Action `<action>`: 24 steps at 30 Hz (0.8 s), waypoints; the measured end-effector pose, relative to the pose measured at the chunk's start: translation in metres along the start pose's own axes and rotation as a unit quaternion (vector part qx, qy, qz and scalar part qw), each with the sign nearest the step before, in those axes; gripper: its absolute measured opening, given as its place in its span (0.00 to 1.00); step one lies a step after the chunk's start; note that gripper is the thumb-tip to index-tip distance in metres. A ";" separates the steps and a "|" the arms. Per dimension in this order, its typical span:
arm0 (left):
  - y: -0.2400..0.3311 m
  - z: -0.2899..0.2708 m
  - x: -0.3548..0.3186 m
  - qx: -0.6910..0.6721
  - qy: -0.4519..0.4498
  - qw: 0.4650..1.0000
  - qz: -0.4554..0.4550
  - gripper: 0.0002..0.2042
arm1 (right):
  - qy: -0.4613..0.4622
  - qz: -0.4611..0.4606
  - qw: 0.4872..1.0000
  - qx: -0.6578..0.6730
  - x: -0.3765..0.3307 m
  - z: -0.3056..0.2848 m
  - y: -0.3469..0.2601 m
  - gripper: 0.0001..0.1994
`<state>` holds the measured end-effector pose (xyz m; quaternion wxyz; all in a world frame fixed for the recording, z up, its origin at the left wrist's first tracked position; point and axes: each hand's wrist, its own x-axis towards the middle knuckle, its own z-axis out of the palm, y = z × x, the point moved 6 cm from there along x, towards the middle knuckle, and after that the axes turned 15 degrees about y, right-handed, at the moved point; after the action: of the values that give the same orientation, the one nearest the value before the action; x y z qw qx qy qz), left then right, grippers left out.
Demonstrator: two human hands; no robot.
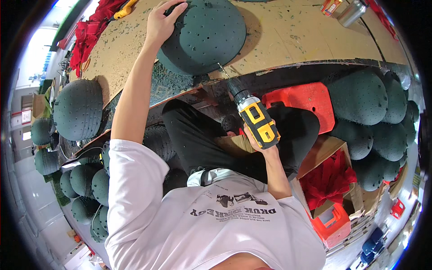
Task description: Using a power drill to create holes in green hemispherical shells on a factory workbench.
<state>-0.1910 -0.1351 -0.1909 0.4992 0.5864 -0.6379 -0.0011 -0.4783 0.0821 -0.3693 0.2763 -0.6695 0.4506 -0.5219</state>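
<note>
A dark green dome-shaped shell (207, 36), dotted with small holes, rests at the near edge of the workbench. My left hand (163, 20) grips its upper left side, the thumb and fingers bent over the surface. In my right hand (252, 138) is a yellow and black cordless drill (255, 114), held by its handle, which is mostly hidden under the drill body. The drill's thin bit (221, 68) points up and left at the shell's lower right rim; whether it touches I cannot tell.
Dark shavings litter the tan workbench (292, 38). A stack of similar shells (78, 110) stands at left, and more shells (360, 96) are piled at right. Close to my right knee are a red plastic stool (310, 101) and a cardboard box (321, 155) holding red cloth. A metal bottle (352, 13) stands far right.
</note>
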 end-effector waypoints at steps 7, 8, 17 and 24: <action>-0.005 0.003 0.002 -0.002 -0.005 1.000 -0.003 0.15 | -0.001 -0.047 0.998 -0.032 0.004 0.001 -0.001 0.17; -0.004 0.003 0.002 -0.006 -0.010 1.000 -0.002 0.15 | 0.004 -0.031 0.999 -0.013 0.004 0.000 -0.001 0.17; -0.002 0.005 0.003 0.001 -0.028 0.999 -0.027 0.15 | -0.016 0.161 0.979 0.128 0.010 0.005 0.012 0.16; -0.002 0.000 0.005 -0.012 -0.014 1.000 -0.025 0.15 | 0.004 0.359 0.916 0.177 0.003 0.017 0.030 0.12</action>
<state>-0.1886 -0.1395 -0.1886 0.4972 0.5960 -0.6298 -0.0300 -0.4714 0.0642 -0.3984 0.5576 -0.4008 0.5620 -0.4612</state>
